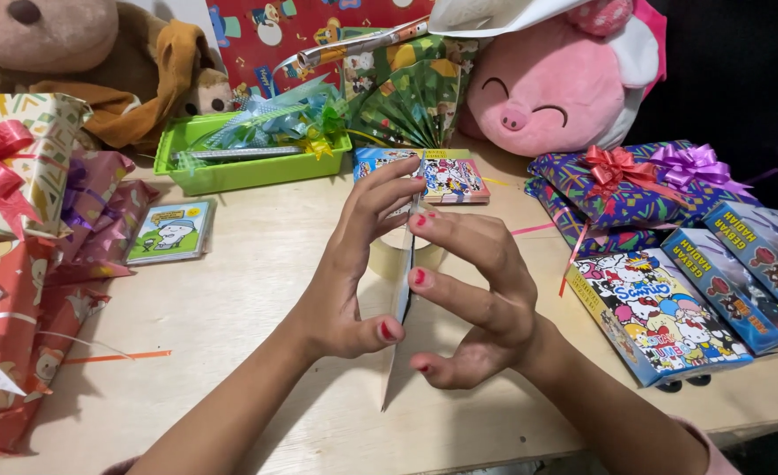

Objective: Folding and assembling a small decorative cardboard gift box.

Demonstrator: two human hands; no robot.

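A pale wooden worktop (257, 290) fills the view, with soft toys and wrapped gifts crowded along its far and side edges. At the far left stands a gift box in patterned paper with a red ribbon bow (6, 163), and behind it sits a brown plush bear (63, 44). Near them, a small flat card with a green cartoon picture (171, 231) lies on the worktop. Further back is a bright green plastic tray (248, 158) full of folded ribbons and shiny paper.

In the middle, the left hand (354, 264) and the right hand (477, 299) face each other, palms inward, and hold a thin flat sheet of card (402, 299) seen from its edge. The sheet stands upright between them, above the worktop. The fingers of both hands are spread and curved, and their tips and thumbs press on the sheet from both sides. Just behind the hands is a roll of clear tape (406, 255).

To the right, a pink plush pig (556, 88) leans at the back. In front of it lies a blue patterned gift with red and purple bows (635, 185), and nearer are blue boxes with cartoon prints (661, 317).
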